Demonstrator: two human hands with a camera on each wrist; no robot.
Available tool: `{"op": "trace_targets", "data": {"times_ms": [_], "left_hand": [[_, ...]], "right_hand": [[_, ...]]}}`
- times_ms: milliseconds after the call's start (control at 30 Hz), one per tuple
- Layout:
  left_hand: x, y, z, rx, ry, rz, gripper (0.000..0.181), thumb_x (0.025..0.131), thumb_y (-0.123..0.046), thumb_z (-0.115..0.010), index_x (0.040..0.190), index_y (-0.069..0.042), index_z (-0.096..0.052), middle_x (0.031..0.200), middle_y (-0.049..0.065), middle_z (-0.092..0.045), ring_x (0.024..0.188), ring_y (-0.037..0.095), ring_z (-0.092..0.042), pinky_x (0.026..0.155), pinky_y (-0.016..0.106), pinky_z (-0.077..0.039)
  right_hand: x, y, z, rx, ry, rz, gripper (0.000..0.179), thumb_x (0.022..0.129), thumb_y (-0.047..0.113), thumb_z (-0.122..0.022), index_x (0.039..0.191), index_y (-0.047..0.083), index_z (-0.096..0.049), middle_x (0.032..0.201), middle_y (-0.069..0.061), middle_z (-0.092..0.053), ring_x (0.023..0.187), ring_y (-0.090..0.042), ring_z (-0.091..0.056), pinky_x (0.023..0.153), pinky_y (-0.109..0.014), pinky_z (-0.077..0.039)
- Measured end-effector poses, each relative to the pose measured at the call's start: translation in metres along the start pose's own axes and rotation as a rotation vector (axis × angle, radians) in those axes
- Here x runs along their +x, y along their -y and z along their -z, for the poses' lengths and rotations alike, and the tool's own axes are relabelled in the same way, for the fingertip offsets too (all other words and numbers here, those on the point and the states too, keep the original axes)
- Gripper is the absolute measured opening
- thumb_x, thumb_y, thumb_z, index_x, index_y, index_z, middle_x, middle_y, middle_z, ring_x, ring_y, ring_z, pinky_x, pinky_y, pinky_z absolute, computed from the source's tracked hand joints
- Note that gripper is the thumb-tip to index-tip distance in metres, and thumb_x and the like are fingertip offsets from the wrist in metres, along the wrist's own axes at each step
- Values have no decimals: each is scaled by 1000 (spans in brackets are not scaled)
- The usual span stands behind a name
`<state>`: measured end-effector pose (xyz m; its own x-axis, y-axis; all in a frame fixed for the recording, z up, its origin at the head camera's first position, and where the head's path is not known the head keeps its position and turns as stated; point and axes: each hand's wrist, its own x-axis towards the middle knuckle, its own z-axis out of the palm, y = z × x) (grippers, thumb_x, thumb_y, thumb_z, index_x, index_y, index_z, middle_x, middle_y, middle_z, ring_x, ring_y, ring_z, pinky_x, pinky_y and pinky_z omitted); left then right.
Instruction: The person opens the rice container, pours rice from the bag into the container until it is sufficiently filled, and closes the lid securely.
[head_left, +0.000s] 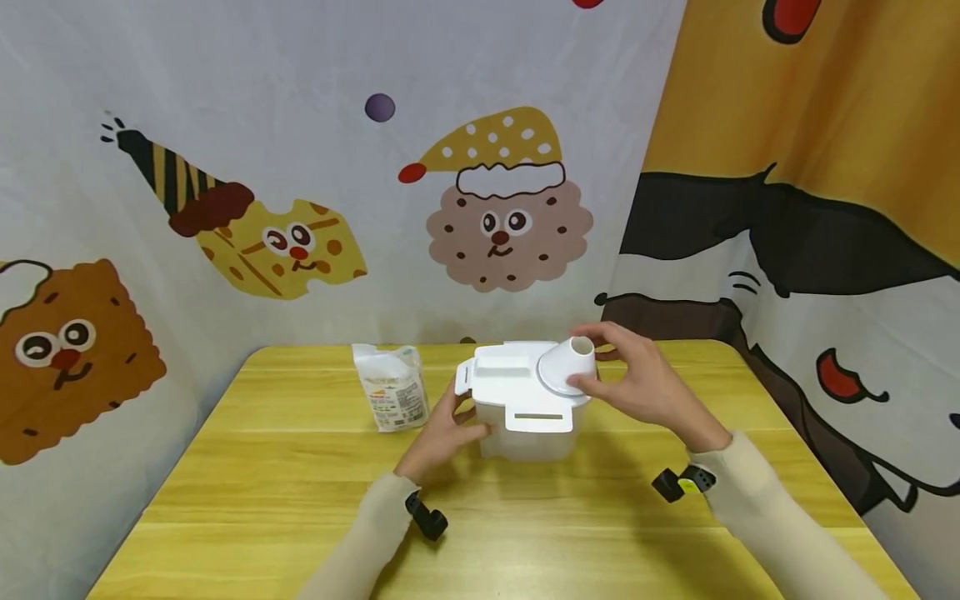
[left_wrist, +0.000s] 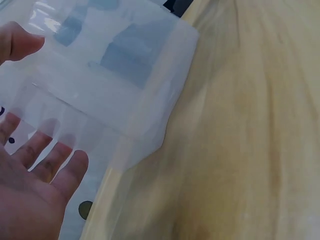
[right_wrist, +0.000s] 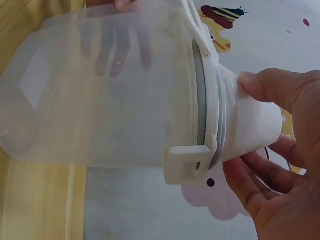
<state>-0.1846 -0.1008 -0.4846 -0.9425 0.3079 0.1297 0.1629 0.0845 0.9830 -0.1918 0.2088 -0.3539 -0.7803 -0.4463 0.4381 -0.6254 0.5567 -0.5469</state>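
Observation:
A translucent plastic storage container [head_left: 525, 442] with a white lid [head_left: 504, 383] stands upright on the table. White clip latches are at the lid's sides, and a white tapered spout [head_left: 561, 367] with a round opening rises from its right part. My left hand [head_left: 444, 435] holds the container's left side, thumb on the near face and fingers round the far side, seen through the clear wall [left_wrist: 100, 100]. With thumb and fingers on opposite sides, my right hand [head_left: 637, 379] grips the spout, which sits against the lid in the right wrist view.
Left of the container, a white printed bag [head_left: 393, 392] stands upright near the back of the wooden table [head_left: 510, 542]. Behind the table hangs a cloth with cartoon figures [head_left: 510, 233]. Both sleeved wrists carry small black cameras.

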Motion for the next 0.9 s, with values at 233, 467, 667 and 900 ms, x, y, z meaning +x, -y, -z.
{"op": "trace_targets", "data": {"times_ms": [233,467,667,900], "left_hand": [[4,1,4,-1,36,8,90,84,-12,-71,161,-22,-27,165,7,-35,154,34,-31,125,59,-30],[1,-4,7,-4,38,24,89,84,-9,-72,161,-23,-29,165,6,-37,154,33,-31,127,58,-28],[-1,-8,7,1,40,11,90,85,-6,-73,161,-24,-28,165,5,-36,155,33,-30,127,57,-28],[-5,-5,0,13,-48,-10,87,87,-5,-77,159,-27,-34,158,8,-45,149,33,-39,122,54,-39]], "right_hand": [[-5,11,-2,-43,-20,-20,59,82,29,-89,131,16,-61,126,0,-66,110,-20,-66,89,-41,-64],[1,11,0,-49,37,16,57,81,29,-89,129,13,-62,124,0,-66,105,-17,-66,85,-38,-64],[7,4,5,27,125,23,58,84,27,-87,132,8,-62,127,-2,-67,108,-20,-66,92,-47,-61],[7,-5,12,114,211,7,60,86,21,-85,139,11,-58,136,1,-63,122,-21,-62,107,-50,-54]]}}
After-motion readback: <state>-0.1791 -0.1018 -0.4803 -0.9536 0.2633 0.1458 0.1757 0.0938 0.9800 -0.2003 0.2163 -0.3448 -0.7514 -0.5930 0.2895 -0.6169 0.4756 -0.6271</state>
